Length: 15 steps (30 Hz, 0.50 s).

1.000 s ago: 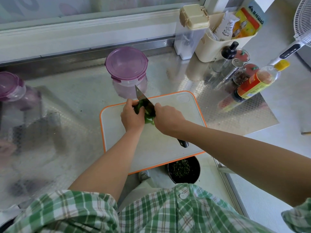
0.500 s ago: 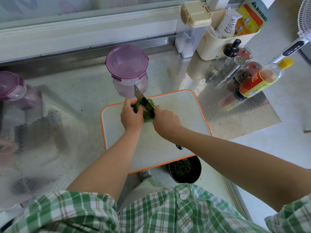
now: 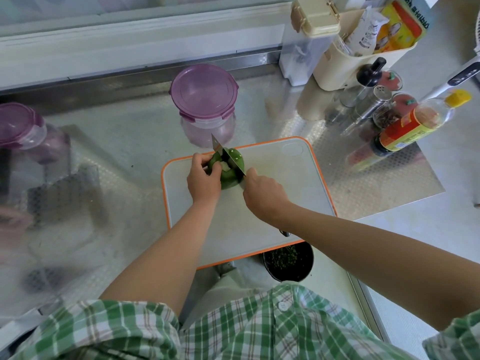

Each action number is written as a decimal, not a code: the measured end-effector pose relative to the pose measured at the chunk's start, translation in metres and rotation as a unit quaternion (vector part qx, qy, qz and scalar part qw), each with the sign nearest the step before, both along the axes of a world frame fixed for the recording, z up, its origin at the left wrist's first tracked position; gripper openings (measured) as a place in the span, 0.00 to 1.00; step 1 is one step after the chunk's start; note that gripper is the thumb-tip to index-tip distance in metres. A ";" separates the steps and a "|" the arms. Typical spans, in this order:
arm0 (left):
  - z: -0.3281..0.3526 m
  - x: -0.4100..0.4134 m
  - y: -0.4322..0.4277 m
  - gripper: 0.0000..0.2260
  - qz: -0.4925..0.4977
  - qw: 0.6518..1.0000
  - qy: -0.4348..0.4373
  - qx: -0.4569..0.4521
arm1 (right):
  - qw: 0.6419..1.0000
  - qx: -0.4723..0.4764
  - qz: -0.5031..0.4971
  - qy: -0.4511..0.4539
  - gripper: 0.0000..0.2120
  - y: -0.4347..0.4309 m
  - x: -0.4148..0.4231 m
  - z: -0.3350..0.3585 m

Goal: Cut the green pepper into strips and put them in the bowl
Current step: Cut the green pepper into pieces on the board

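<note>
My left hand (image 3: pixel 204 179) has its grip curled round the green pepper (image 3: pixel 230 181), which sits near the far edge of the cutting board (image 3: pixel 285 183). My right hand (image 3: pixel 265 194) grips the knife (image 3: pixel 225 156) - blade sunk into the pepper, pale seeds showing. The dark bowl (image 3: pixel 309 266) sits just past the board's near edge.

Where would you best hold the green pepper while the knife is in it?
Probably grip the green pepper by its left half, from the left, as the left hand does; the knife stands in its middle, right hand on the handle.
</note>
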<state>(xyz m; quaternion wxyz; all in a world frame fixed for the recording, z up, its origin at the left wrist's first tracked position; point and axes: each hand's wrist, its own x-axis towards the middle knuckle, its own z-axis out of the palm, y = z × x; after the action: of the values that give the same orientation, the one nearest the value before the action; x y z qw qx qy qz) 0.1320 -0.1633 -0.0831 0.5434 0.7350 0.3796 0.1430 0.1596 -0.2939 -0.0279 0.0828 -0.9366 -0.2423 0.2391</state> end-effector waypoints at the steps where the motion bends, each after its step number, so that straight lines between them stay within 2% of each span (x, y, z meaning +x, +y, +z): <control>1: -0.001 0.000 0.000 0.07 0.000 1.000 -0.001 -0.001 | 1.000 -0.001 0.004 -0.004 0.04 0.000 0.000 -0.002; 3: -0.002 -0.001 0.001 0.07 -0.001 1.000 -0.005 0.000 | 1.000 -0.003 0.007 -0.005 0.03 0.003 0.000 -0.006; 7: -0.002 -0.002 0.003 0.07 -0.003 1.000 -0.007 -0.013 | 1.000 0.004 0.001 -0.003 0.13 0.001 0.001 -0.011; 12: -0.004 -0.005 0.005 0.07 -0.007 1.000 -0.007 -0.029 | 1.000 0.001 0.022 -0.018 0.13 -0.005 0.000 -0.013; 15: -0.004 -0.006 0.007 0.06 -0.011 0.999 -0.007 -0.042 | 0.999 -0.015 0.030 -0.022 0.08 0.000 0.001 -0.019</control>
<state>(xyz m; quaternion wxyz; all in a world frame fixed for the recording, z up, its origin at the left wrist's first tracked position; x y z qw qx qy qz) 0.1255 -0.1568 -0.0875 0.5777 0.7147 0.3735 0.1264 0.1604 -0.2936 -0.0467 0.0564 -0.9350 -0.2685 0.2247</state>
